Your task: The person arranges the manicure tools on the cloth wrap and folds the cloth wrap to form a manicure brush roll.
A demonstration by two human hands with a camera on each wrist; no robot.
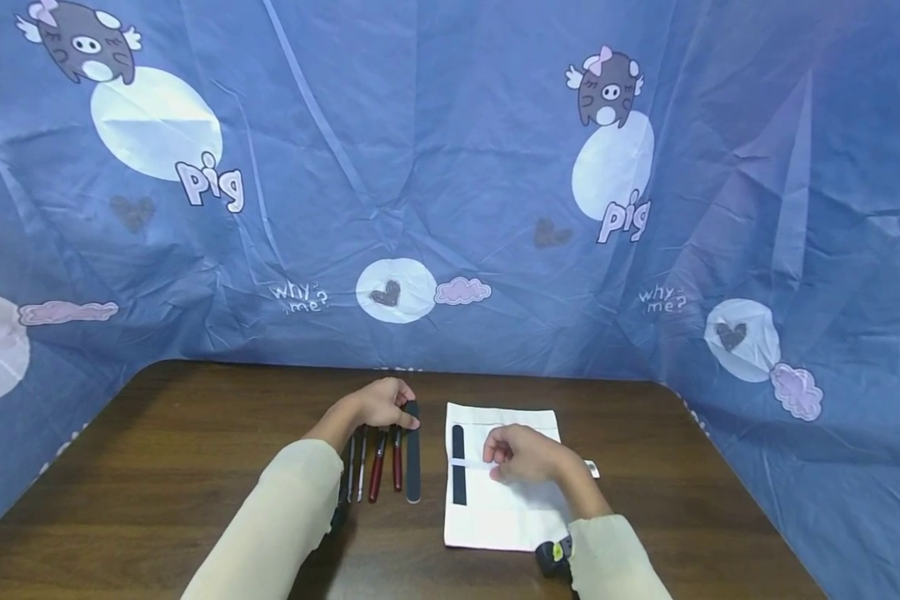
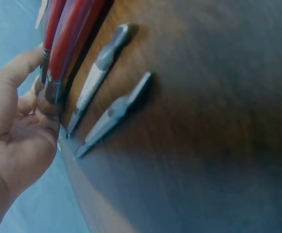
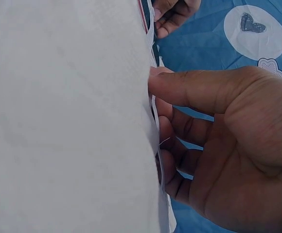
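Note:
My left hand [image 1: 381, 403] pinches the top end of a dark nail file [image 1: 413, 467] between thumb and fingers. Beside it lie two red-handled brushes [image 1: 377, 477] and two slim metal nail tools [image 2: 90, 90], all side by side on the wood. To the right, an opened white fabric case [image 1: 495, 529] lies flat. A second dark nail file [image 1: 459, 485] lies along its left edge, under a white elastic band [image 1: 474, 463]. My right hand [image 1: 527, 454] is over the case with curled fingers, and pinches the band between thumb and fingertips.
The brown wooden table [image 1: 682, 500] carries everything. A blue printed curtain [image 1: 480, 183] hangs behind and along the sides. A small white tag [image 1: 592, 468] sticks out at the case's right edge. A black wrist camera [image 1: 551, 557] sits by the right sleeve.

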